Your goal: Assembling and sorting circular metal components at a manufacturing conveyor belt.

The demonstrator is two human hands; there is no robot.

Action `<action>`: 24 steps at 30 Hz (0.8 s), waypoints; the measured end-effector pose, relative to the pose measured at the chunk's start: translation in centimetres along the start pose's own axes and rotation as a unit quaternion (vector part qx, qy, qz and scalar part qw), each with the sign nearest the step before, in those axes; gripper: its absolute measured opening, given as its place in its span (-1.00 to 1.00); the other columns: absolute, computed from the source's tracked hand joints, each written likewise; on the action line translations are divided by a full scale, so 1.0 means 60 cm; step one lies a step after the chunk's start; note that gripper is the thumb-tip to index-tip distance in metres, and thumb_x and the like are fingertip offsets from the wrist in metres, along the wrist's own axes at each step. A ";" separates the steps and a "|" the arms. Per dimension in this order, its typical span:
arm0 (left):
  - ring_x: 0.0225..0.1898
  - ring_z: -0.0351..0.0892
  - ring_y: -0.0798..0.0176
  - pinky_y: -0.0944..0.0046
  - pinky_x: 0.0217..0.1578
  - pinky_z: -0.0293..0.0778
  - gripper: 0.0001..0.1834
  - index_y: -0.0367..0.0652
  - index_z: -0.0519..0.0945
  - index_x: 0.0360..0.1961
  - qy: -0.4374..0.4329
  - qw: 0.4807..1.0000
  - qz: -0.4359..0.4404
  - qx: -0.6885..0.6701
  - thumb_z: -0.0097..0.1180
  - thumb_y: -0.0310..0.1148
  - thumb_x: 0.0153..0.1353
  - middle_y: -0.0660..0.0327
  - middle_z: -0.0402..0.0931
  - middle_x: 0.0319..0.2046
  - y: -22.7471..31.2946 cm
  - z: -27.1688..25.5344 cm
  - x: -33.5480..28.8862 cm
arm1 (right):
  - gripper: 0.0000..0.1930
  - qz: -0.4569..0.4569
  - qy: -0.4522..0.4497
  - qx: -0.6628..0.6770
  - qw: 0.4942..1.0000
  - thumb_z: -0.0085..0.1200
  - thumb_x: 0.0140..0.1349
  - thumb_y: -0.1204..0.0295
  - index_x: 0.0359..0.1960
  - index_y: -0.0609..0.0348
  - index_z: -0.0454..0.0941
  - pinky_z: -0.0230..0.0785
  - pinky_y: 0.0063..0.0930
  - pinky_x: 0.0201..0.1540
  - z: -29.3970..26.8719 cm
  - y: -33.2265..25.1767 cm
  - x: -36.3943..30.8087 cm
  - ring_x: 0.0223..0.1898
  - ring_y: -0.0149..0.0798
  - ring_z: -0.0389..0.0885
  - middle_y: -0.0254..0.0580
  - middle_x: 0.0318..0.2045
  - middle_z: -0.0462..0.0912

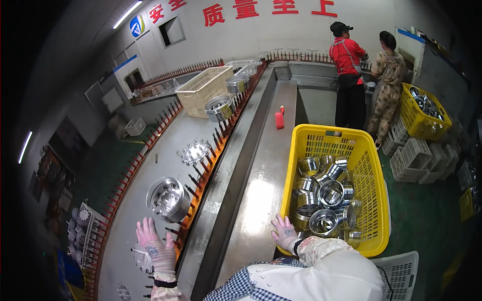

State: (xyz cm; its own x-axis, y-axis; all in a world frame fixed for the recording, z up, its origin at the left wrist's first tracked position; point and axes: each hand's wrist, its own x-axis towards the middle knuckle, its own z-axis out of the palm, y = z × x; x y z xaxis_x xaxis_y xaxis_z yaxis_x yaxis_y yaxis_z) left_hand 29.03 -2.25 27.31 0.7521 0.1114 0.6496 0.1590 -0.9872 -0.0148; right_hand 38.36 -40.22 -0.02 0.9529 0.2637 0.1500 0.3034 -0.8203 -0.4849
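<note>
My left hand [157, 249], in a pale pink-and-white glove, is open with its fingers spread beside the conveyor's row of dark pegs. Just beyond its fingertips a shiny round metal housing [169, 199] stands tilted against the pegs. Partly hidden by that hand is a flat silver toothed piece [142, 259]. My right hand [285, 233], gloved alike, is open at the near left rim of a yellow plastic crate [370, 193]; whether it touches the rim I cannot tell. Inside the crate lie several shiny metal rings [332, 193], heaped loosely.
Farther along the pegs are a silver toothed piece [195, 152], another round housing [219, 109] and a cream crate [205, 89]. A red brush [279, 118] lies on the metal bench [266, 175]. Two people stand at the far right, near a second yellow crate [425, 113] on stacked white crates.
</note>
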 end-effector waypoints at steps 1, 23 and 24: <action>0.47 0.01 -0.29 -0.25 0.45 -0.11 -0.20 -0.28 0.26 0.36 -0.007 1.000 0.017 0.005 0.23 -0.20 0.13 -0.07 0.21 0.38 0.004 0.015 0.013 | -0.49 0.002 0.003 0.001 1.000 0.08 0.24 0.24 0.23 0.01 0.38 0.28 0.10 0.25 0.003 0.002 0.001 0.34 0.20 0.16 -0.04 0.39 0.17; -0.69 0.15 0.22 0.10 -0.58 0.12 -0.43 -0.19 0.43 -0.75 0.094 0.983 -0.118 -0.101 0.25 -0.04 0.27 0.18 0.27 -0.78 -0.001 -0.092 0.051 | -0.37 -0.006 -0.035 -0.101 0.994 0.19 0.15 0.09 0.24 0.04 0.40 0.15 0.08 0.32 -0.029 -0.047 0.039 0.29 0.20 0.21 0.15 0.32 0.23; -0.69 0.15 0.24 0.10 -0.59 0.11 -0.44 -0.19 0.42 -0.76 0.097 0.969 -0.108 -0.198 0.28 -0.07 0.24 0.18 0.25 -0.79 0.017 -0.080 0.030 | -0.37 -0.007 -0.035 -0.099 0.994 0.19 0.15 0.09 0.24 0.04 0.40 0.15 0.08 0.32 -0.046 -0.074 0.048 0.29 0.20 0.21 0.15 0.32 0.23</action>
State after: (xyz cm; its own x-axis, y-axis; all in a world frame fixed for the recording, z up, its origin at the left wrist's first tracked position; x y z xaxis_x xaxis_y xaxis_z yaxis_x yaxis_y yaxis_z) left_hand 27.47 -3.62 32.11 0.5885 0.3349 0.7359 0.0123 -0.9138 0.4060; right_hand 39.79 -37.24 4.95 0.9479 0.3051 0.0916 0.3184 -0.8984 -0.3024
